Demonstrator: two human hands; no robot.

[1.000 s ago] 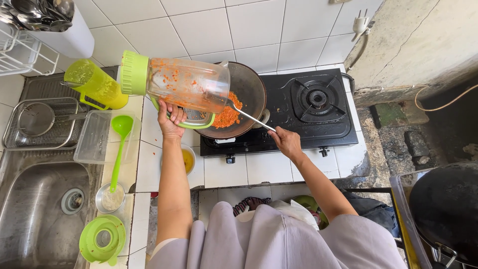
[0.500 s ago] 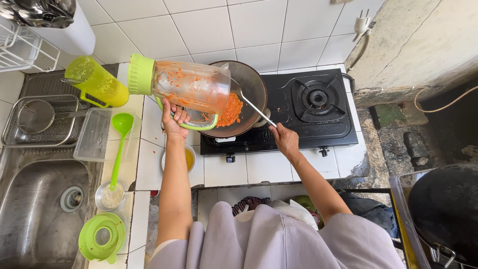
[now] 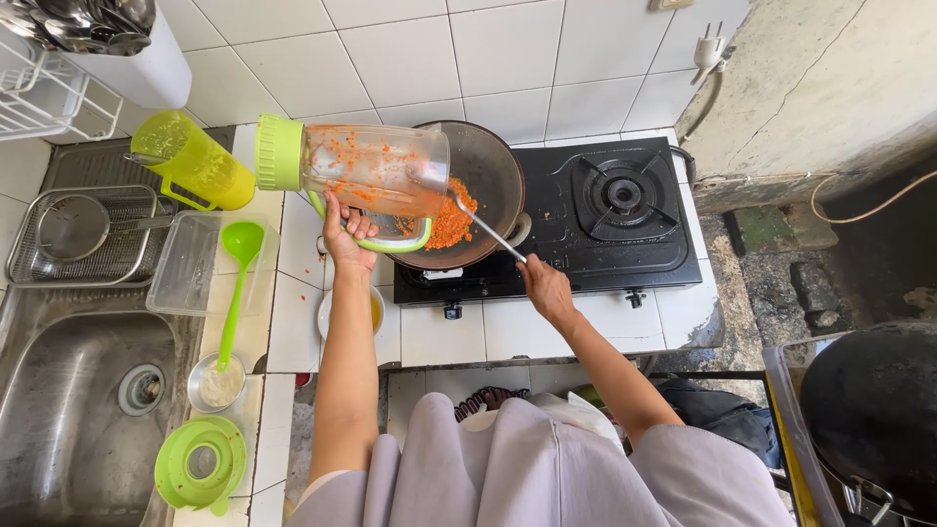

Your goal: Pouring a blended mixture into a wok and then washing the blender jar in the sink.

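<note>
A clear plastic blender jug with a lime-green base and handle [image 3: 366,174], smeared inside with orange paste, lay tipped on its side in the upper middle of the frame, its mouth over a dark round wok [image 3: 480,190] on the left burner of a black gas stove [image 3: 605,224]. The left hand [image 3: 346,232] was closed around the jug's green handle from below. To the right, the right hand [image 3: 545,287] gripped a thin metal spoon [image 3: 485,226], whose tip reached into the jug's mouth beside the orange paste [image 3: 453,221] heaped in the wok. Left of the jug stood a yellow-green plastic pitcher [image 3: 195,161], and below it a green ladle [image 3: 237,283] lay across a clear tray [image 3: 185,263].
</note>
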